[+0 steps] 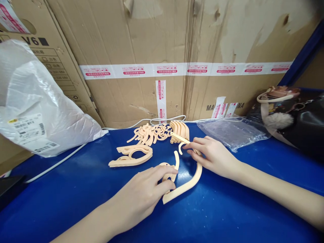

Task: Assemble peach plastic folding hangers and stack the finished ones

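Bent peach plastic bar (193,180), peach plastic hook (180,149) near its far end, curved peach plastic piece (177,160) beside both

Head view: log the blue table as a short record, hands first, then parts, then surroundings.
Left hand: holds a curved cream hanger piece
Right hand: holds a small cream hook
Between hands: long curved hanger arm
Far parts: pile of loose curved pieces, beside a stack of curved arms
Left parts: hanger parts laid together
Right rear: clear plastic bag
Far left: white mailing bag
Backdrop: taped cardboard
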`<state>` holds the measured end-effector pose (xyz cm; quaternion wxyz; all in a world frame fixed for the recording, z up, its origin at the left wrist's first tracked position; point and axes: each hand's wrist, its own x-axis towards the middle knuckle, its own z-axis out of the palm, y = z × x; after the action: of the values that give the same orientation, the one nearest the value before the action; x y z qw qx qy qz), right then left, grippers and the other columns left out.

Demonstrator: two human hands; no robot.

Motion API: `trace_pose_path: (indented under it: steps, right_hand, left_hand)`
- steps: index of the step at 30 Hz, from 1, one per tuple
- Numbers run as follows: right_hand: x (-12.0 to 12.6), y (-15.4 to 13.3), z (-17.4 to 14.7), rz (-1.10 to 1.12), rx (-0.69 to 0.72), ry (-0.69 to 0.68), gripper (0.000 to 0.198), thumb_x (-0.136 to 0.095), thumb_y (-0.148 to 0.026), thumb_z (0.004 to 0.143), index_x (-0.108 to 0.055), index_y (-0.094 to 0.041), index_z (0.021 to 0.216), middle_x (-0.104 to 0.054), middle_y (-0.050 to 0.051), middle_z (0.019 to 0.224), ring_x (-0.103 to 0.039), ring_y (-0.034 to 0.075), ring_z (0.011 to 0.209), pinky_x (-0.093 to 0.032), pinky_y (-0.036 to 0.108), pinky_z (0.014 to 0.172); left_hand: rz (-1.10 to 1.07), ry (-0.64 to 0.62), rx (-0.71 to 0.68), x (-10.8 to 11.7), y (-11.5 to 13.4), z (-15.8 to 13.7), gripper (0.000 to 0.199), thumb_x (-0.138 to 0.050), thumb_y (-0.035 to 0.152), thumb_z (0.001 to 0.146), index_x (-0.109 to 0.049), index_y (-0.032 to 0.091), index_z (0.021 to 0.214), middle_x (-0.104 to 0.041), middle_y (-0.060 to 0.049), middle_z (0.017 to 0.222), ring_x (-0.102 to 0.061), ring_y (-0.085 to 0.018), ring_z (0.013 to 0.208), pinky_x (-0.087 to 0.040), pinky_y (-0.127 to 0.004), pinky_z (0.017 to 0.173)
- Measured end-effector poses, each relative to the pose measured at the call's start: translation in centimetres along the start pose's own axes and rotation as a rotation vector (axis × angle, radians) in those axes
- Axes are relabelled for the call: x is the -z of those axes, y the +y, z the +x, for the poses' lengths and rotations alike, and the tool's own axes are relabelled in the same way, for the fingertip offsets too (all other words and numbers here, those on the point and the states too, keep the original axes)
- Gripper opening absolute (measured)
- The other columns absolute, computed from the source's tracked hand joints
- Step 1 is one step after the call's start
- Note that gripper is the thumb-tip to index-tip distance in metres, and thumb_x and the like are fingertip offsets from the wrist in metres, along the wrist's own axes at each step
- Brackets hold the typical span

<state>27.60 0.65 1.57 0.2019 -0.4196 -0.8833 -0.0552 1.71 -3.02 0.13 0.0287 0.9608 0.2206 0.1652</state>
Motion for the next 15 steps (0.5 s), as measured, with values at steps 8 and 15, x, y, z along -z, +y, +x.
trace_pose_path:
  steps: [8, 15]
  right_hand:
    - [0.11, -0.03, -0.05, 0.010, -0.052, -0.018, 0.023, -0.044, -0.026, 0.093, -0.064, -0.021, 0.104, -0.065, 0.003, 0.087, -0.060, 0.016, 0.076, -0.037, 0.031, 0.071]
    - [-0.05, 0.13, -0.12, 0.014, -0.075, -0.032, 0.023, -0.045, -0.028, 0.093, -0.064, -0.022, 0.104, -0.066, 0.002, 0.087, -0.061, 0.017, 0.077, -0.037, 0.032, 0.073]
  left_hand:
    - [0.005, -0.027, -0.022, 0.03, 0.24, 0.26, 0.039, -0.033, -0.007, 0.080, -0.057, 0.020, 0.095, -0.056, -0.005, 0.123, -0.057, -0.018, 0.102, -0.050, -0.030, 0.078]
    - [0.007, 0.027, -0.031, 0.14, 0.36, 0.22, 0.032, -0.037, -0.001, 0.085, -0.055, 0.020, 0.102, -0.058, -0.005, 0.120, -0.055, -0.020, 0.105, -0.048, -0.030, 0.080]
